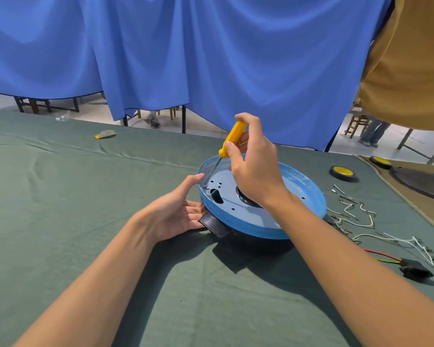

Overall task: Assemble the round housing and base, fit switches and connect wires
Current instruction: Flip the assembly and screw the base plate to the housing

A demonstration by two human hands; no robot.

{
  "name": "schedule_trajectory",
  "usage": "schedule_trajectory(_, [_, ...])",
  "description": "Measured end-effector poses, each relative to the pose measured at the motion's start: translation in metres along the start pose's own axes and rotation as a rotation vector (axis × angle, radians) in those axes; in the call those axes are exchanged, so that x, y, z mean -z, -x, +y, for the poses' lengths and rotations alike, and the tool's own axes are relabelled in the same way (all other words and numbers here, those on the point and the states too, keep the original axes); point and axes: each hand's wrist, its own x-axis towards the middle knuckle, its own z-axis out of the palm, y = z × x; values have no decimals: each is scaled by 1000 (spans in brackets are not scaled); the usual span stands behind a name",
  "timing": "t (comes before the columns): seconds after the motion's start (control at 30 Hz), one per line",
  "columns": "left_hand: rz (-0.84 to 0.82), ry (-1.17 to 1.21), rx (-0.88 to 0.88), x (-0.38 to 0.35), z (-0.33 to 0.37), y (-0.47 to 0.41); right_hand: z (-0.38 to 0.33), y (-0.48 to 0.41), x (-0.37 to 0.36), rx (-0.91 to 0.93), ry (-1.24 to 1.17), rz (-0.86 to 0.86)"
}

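A round blue housing (298, 196) sits upside down over a black base (256, 240) on the green cloth, with a black handle stub (214, 225) sticking out toward me. My right hand (254, 164) grips a yellow-handled screwdriver (232, 139), its tip down at a screw near the housing's left rim. My left hand (179, 212) rests against the left side of the housing, thumb on the rim, fingers straight beside the handle stub. White wires (353, 216) lie to the right, with a black plug connector (415, 270) on red and yellow-green leads.
Two rolls of black tape (343, 173) lie at the right, near dark round parts (421, 182) on a tan mat. A small yellow-grey scrap (105, 134) lies far left on the table. Blue curtains hang behind; a person in a tan shirt (411, 58) stands at the right.
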Motion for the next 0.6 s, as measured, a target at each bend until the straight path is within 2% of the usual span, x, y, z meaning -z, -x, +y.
schedule_trajectory(0.6, [-1,-6,16,-1,1,2,5,1,-3,22,44,-42])
